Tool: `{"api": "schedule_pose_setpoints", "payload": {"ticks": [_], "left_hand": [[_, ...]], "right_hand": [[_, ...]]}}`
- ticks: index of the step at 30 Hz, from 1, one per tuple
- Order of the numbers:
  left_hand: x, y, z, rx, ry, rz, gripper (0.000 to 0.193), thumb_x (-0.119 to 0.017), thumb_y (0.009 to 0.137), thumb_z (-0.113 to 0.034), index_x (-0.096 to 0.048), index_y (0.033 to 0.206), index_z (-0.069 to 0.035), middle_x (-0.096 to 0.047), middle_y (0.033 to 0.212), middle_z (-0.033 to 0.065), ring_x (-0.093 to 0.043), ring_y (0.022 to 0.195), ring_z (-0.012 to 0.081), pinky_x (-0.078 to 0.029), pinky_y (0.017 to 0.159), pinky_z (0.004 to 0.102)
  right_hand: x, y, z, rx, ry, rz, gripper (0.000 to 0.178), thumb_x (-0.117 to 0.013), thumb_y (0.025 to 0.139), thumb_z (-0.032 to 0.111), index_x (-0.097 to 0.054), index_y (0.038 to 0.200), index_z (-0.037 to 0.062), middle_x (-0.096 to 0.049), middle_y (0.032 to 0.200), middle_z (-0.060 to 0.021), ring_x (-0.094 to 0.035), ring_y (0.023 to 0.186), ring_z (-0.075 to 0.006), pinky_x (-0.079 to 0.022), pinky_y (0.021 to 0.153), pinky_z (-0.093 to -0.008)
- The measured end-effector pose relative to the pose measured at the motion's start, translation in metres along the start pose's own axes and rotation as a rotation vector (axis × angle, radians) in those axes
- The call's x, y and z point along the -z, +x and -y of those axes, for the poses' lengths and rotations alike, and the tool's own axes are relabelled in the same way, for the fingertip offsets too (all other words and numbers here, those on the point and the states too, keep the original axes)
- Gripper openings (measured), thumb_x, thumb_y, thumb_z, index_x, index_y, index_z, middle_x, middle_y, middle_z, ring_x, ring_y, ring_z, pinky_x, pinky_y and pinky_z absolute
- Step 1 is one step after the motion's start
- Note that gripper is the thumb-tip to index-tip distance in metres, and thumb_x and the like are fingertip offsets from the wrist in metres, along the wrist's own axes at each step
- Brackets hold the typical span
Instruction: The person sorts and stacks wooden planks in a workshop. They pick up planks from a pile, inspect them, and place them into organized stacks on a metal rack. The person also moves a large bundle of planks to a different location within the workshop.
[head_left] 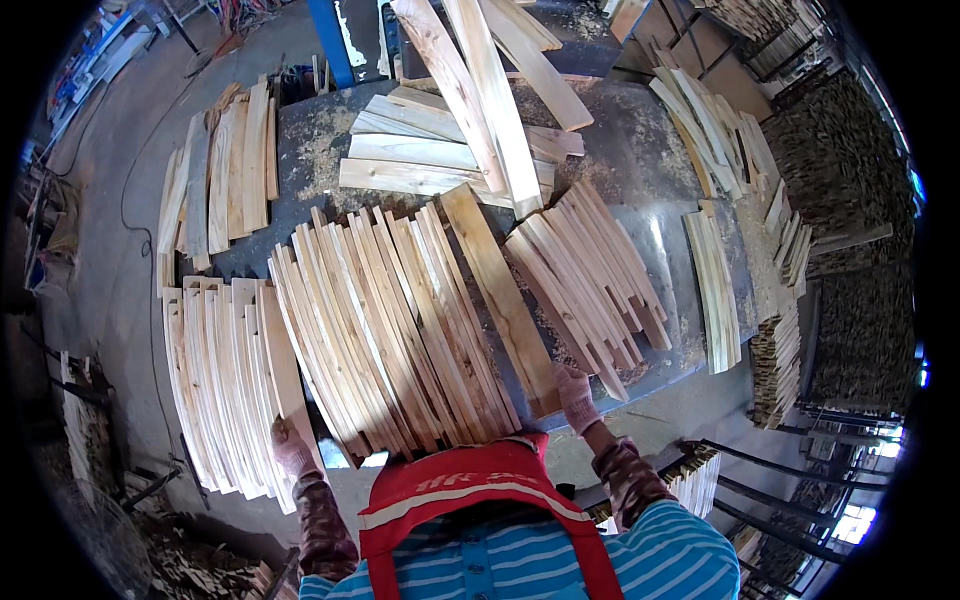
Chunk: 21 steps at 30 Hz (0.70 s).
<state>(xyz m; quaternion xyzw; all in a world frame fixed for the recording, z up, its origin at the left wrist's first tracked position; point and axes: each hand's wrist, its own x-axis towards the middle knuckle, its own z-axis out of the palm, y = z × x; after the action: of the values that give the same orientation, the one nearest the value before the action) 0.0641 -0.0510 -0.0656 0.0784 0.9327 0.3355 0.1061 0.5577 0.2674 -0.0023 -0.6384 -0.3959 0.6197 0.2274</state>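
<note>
Brown board (505,310) lies aslant just right of the central slat row (385,330), near end touched by the right hand (577,398); cannot tell whether its fingers are clamped. Left of the row, the left hand (292,447) touches a pale board (284,370) edging the left stack (220,390), finger closure likewise unclear. Shorter slat bundle (585,280) right of the row; loose planks (410,147) beyond it.

The boards (365,330) are bare wood, matt and unvarnished-looking, and the broad plank (503,300) shows a flat face with darker grain. The table (658,240) looks like dark metal, glossy where light strikes it and dulled elsewhere by rough sawdust (318,150). Matt, knitted-looking cloth covers the hands (293,448); the apron (425,482) is cloth too.
</note>
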Motion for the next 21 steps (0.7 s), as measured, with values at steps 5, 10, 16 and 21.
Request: {"api": "schedule_pose_setpoints", "payload": {"ticks": [5,10,16,21], "left_hand": [[0.012,-0.025,-0.068,-0.002,-0.002,-0.166,0.037,-0.051,0.096,0.0,-0.055,0.133,0.003,-0.064,0.129,0.0158,-0.06,0.118,0.022,-0.044,0.105,0.0334],[-0.024,-0.01,-0.118,-0.218,-0.25,0.604,0.04,-0.06,0.101,-0.022,-0.056,0.136,-0.003,-0.067,0.12,0.008,-0.061,0.107,0.0173,-0.049,0.092,0.0297],[-0.076,0.057,-0.067,-0.127,-0.424,0.195,0.053,-0.049,0.102,-0.046,-0.065,0.123,0.001,-0.07,0.109,0.0143,-0.062,0.094,0.0211,-0.049,0.083,0.0368],[-0.11,0.066,-0.107,0.039,-0.109,0.133,0.06,-0.042,0.103,-0.049,-0.062,0.126,0.002,-0.072,0.105,0.0157,-0.066,0.087,0.0241,-0.052,0.078,0.0418]], "right_hand": [[-0.011,0.004,-0.038,0.316,-0.46,-0.016,0.03,-0.054,0.099,0.018,-0.066,0.118,-0.0017,-0.072,0.092,-0.0085,-0.067,0.081,-0.0198,-0.054,0.078,-0.0332],[0.033,0.072,-0.159,0.856,-1.701,0.338,0.029,-0.046,0.1,0.021,-0.061,0.117,0.0032,-0.069,0.104,-0.0237,-0.068,0.097,-0.0371,-0.053,0.083,-0.0473],[-0.086,0.099,0.024,0.284,-0.858,0.353,0.05,-0.045,0.098,0.049,-0.058,0.132,0.0141,-0.071,0.102,-0.0177,-0.063,0.095,-0.0485,-0.052,0.085,-0.0511],[-0.157,0.126,0.079,0.511,-1.07,0.081,0.069,-0.055,0.092,0.052,-0.046,0.145,0.0085,-0.053,0.137,-0.0207,-0.055,0.121,-0.0367,-0.047,0.099,-0.0431]]}}
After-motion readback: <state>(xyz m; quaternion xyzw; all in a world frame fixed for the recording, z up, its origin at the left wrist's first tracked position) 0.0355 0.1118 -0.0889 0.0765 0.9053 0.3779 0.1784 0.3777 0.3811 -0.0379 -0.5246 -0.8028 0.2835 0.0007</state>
